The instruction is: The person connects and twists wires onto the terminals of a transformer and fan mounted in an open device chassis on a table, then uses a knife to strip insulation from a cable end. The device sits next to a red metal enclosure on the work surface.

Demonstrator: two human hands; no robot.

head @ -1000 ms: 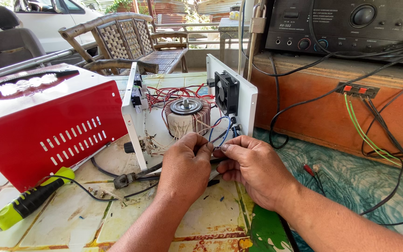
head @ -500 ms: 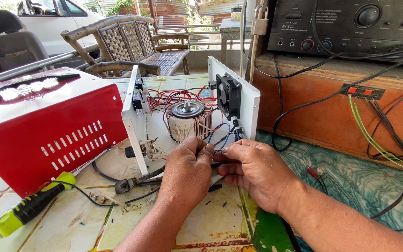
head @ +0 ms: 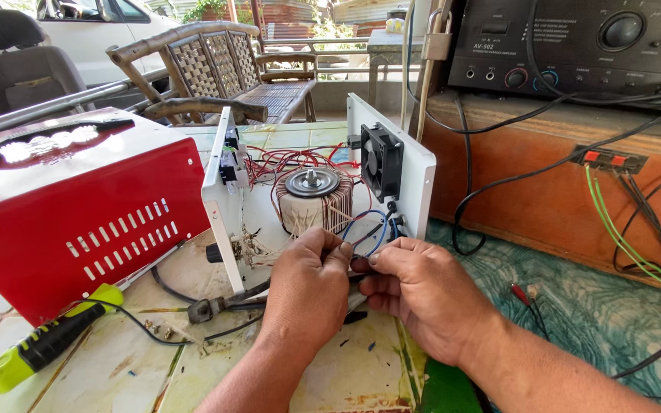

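Head view: left hand [head: 307,287] and right hand [head: 422,294] touch, both pinching thin wires [head: 369,233] beside the toroidal transformer [head: 315,200], mid-table [head: 116,367].

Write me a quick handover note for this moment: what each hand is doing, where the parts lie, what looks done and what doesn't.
Left hand and right hand meet fingertip to fingertip, pinching thin wires in front of the open white chassis.
Toroidal transformer sits inside; fan is on the rear panel.
Red cover is off, at left. Pliers and green-handled screwdriver lie on the table.
Wires look loose; cover not refitted.
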